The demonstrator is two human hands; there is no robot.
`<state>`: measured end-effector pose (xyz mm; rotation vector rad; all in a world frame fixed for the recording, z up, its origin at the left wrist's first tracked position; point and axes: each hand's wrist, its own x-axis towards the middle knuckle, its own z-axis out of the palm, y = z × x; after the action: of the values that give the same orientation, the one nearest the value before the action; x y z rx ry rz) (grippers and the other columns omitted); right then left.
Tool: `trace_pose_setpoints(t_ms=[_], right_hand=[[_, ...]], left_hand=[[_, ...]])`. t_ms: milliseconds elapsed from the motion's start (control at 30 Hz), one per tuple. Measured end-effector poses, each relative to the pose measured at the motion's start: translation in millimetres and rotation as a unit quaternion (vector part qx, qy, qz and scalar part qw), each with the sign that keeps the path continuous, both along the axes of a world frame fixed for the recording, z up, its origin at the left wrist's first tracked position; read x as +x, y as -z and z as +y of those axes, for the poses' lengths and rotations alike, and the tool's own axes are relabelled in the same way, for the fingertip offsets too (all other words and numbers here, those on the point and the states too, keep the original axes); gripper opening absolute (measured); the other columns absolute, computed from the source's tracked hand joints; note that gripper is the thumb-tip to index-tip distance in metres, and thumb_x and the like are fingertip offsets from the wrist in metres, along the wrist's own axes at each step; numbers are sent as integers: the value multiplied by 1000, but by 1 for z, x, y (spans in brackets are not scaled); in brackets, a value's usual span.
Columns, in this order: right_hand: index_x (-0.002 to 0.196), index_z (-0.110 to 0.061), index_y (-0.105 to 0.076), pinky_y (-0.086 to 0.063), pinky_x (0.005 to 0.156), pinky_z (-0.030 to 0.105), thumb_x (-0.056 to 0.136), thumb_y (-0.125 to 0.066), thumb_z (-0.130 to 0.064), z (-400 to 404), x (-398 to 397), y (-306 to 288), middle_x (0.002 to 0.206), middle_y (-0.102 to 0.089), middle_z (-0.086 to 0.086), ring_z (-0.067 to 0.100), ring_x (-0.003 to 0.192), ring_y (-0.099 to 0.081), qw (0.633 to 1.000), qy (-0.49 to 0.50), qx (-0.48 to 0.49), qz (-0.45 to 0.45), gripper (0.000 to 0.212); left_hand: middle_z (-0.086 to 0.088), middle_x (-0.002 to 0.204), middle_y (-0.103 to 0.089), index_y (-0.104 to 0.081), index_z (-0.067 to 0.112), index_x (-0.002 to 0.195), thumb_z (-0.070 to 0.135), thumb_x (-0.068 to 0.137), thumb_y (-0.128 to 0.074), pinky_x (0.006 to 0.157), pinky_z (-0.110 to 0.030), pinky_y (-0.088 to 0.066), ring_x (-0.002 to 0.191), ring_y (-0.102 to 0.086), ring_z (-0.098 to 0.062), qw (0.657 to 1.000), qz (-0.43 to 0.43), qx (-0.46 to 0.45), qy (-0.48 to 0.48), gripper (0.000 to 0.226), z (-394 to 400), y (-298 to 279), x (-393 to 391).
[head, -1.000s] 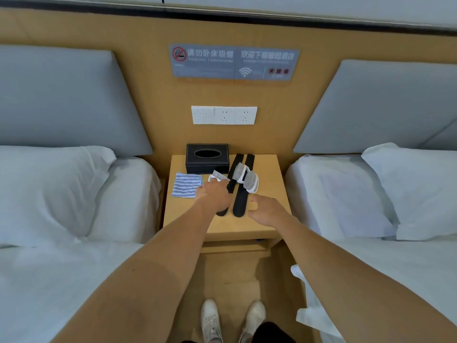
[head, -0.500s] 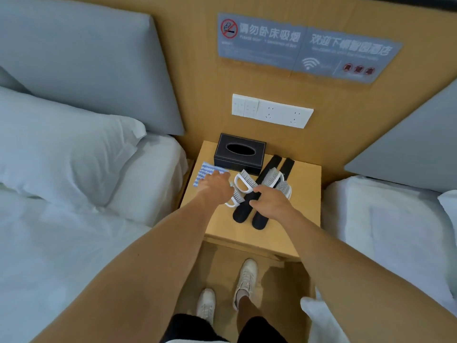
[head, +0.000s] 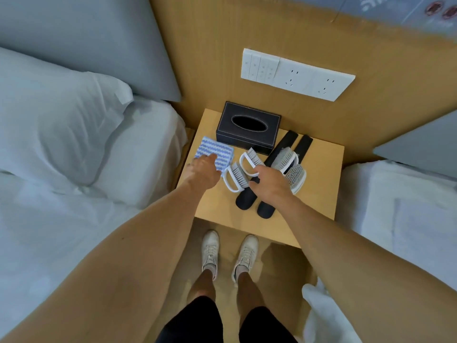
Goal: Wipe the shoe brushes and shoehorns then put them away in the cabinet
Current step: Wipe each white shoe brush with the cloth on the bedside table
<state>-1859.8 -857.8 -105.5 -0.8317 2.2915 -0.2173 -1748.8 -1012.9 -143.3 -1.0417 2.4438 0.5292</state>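
Evidently at the start: nothing looked wiped or stowed yet; all the tools lay on the surface [head: 319, 194].
Layout: four brushes and two shoehorns were bunched at the middle and right of the nightstand top, probably gathered for wiping one by one.
Cloth [head: 214, 152]: blue-and-white, folded, at the left rear corner beside the tissue box [head: 247, 129], within easy reach of the left hand [head: 203, 172].
Left brush [head: 235, 178]: on its side, white loop handle toward the person, just beside the cloth.
Second brush [head: 249, 161]: also on its side, just right of the first, its handle under the right hand [head: 271, 185].
Other brushes [head: 290, 167]: two stacked across the shoehorns [head: 265, 209], so the horns were pinned beneath.
Shoehorns: black, side by side, rounded ends toward the front edge.
Left fingers [head: 210, 158]: stretched fairly flat onto the cloth's near edge, touching it; no gathered grip showed, so I judged a pick-up about to begin.
Right fingers [head: 257, 172]: curled downward at the second brush's white handle; whether they had closed round it I could not tell, the hand hid the contact.
Cabinet: not in view; only the gap under the top showed.
Likely reason: cloth in one hand, brush in the other, suits wiping.
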Motion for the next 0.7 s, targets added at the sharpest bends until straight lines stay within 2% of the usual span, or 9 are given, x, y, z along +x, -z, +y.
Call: trace_pose_setpoints(t_ms=[200,500,600,700], right_hand=[[131,-17,-55,-44,74,31,95,-63,-26,-19,4,40,123,-63,7,28,113,-59,1000,13,0,5,39],[121,-14,-57,-51,81,35,89,-70,-23,-48,3,90,118,-60,8,27,111,-60,997,26,-11,72,35],[125,-15,-54,-51,88,38,87,-73,-24,-53,5,103,119,-58,10,28,115,-56,996,18,-12,90,44],[130,-14,-52,-50,92,38,86,-74,-21,-58,7,116,120,-58,10,27,115,-56,995,6,-8,95,50]], left_hand=[[-9,138,-48,-37,18,144,39,100,-48,101,-41,-46,125,-48,-29,999,-7,-14,40,50,-23,46,-12],[-8,147,-36,-32,24,144,44,91,-61,102,-42,-42,128,-43,-29,993,86,-84,9,64,-57,104,-25],[-11,139,-40,-30,17,141,28,90,-66,99,-43,-45,123,-46,-30,989,104,-71,-75,63,-58,113,-33],[-12,136,-42,-31,11,138,18,91,-66,99,-44,-44,124,-45,-30,981,75,-71,-163,59,-59,118,-40]])
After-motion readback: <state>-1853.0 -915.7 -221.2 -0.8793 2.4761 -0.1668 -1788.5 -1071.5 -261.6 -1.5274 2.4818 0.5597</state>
